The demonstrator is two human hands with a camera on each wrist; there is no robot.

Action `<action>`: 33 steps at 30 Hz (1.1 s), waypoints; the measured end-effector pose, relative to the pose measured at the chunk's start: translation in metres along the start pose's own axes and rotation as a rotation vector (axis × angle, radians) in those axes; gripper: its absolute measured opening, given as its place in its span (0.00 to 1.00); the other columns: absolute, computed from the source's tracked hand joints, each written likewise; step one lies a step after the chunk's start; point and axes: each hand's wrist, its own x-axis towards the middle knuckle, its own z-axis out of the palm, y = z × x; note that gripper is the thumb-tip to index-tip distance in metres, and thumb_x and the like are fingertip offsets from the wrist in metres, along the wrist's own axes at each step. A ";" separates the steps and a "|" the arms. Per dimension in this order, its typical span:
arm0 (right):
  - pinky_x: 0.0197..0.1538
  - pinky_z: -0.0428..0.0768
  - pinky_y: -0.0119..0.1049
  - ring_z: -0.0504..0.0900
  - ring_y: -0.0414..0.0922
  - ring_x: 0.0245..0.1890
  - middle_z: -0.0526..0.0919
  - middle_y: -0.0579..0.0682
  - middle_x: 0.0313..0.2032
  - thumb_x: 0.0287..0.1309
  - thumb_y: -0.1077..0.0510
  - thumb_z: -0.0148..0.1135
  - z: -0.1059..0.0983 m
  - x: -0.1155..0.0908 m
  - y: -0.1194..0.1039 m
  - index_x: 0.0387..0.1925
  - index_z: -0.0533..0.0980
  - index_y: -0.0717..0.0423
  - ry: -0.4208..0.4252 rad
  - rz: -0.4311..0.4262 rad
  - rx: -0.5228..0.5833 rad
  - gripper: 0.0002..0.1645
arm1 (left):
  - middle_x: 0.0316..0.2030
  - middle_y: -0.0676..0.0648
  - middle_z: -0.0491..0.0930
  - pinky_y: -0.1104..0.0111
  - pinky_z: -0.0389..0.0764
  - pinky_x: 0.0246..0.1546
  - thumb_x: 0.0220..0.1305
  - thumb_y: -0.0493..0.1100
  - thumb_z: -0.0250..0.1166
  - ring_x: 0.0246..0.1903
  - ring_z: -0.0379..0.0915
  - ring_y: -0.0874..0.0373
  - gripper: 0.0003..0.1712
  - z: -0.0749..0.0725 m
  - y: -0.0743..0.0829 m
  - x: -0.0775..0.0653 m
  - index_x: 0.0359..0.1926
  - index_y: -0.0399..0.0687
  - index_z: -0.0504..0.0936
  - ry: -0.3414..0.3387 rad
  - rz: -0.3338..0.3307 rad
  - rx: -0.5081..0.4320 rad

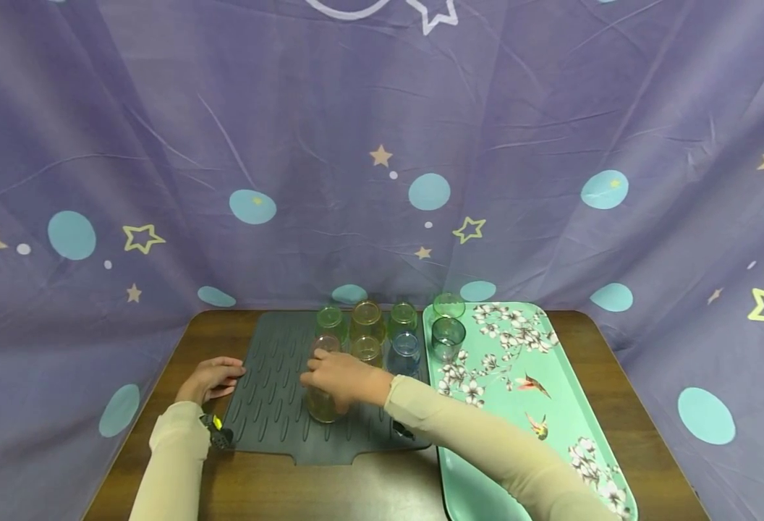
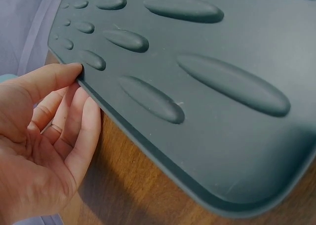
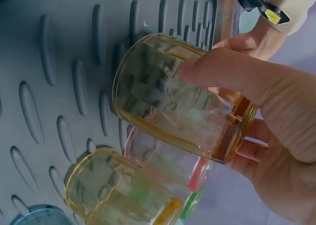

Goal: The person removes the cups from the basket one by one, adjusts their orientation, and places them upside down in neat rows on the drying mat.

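My right hand grips a clear amber drinking glass by its base end, thumb along its side. The glass has its thick base toward the palm and its rim toward the grey drying mat; whether the rim touches cannot be told. Beside it in the right wrist view are a yellow glass and a pink glass. My left hand pinches the mat's left edge between thumb and fingers, as the left wrist view shows.
At the mat's back right stand a blue glass, an amber glass and two green glasses. A mint floral tray lies to the right, bearing a dark glass and a light green glass. A purple curtain hangs behind.
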 end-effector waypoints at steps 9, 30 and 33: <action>0.41 0.70 0.29 0.67 0.38 0.44 0.80 0.40 0.52 0.44 0.50 0.82 0.005 0.007 -0.007 0.61 0.75 0.39 -0.013 0.009 -0.011 0.40 | 0.28 0.57 0.79 0.73 0.85 0.34 0.70 0.38 0.65 0.28 0.76 0.65 0.15 0.002 -0.001 0.001 0.53 0.35 0.78 0.008 0.004 -0.001; 0.45 0.73 0.28 0.70 0.38 0.47 0.81 0.41 0.56 0.43 0.47 0.84 0.001 0.014 -0.012 0.62 0.76 0.39 -0.042 0.048 -0.024 0.42 | 0.28 0.57 0.78 0.73 0.85 0.34 0.70 0.38 0.65 0.28 0.76 0.66 0.12 0.001 -0.002 -0.001 0.51 0.37 0.79 0.006 -0.003 -0.008; 0.46 0.73 0.28 0.70 0.38 0.47 0.81 0.41 0.55 0.42 0.46 0.84 0.003 0.015 -0.011 0.62 0.76 0.39 -0.039 0.048 -0.034 0.43 | 0.28 0.57 0.79 0.73 0.85 0.34 0.70 0.38 0.64 0.29 0.76 0.66 0.13 0.000 -0.001 0.000 0.52 0.36 0.79 0.003 0.002 -0.004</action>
